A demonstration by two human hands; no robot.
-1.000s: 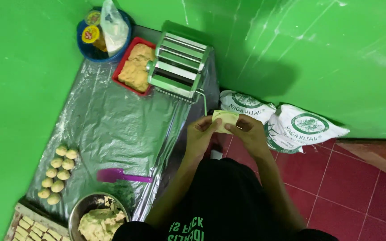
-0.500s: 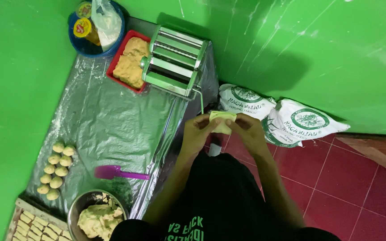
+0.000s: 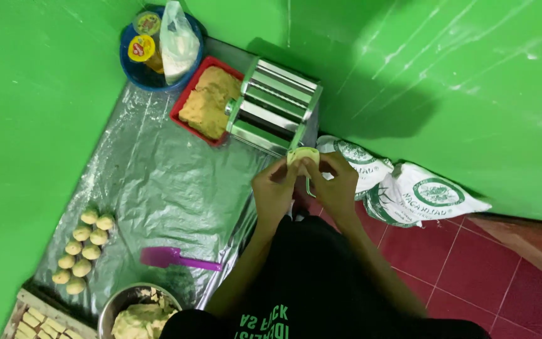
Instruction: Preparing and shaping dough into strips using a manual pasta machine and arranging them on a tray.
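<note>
We see the left hand (image 3: 275,188) and the right hand (image 3: 335,182) raised together, with fingers curled narrow and pinching one small flat piece of pale yellow dough (image 3: 302,154) between them. The dough is in the air, just in front of the shiny steel roller machine (image 3: 274,107). To the left of the machine stands a red square tray of brown crumbly dough (image 3: 207,102). A purple plastic spatula (image 3: 174,258) lies well apart on the silver foil sheet (image 3: 158,188).
</note>
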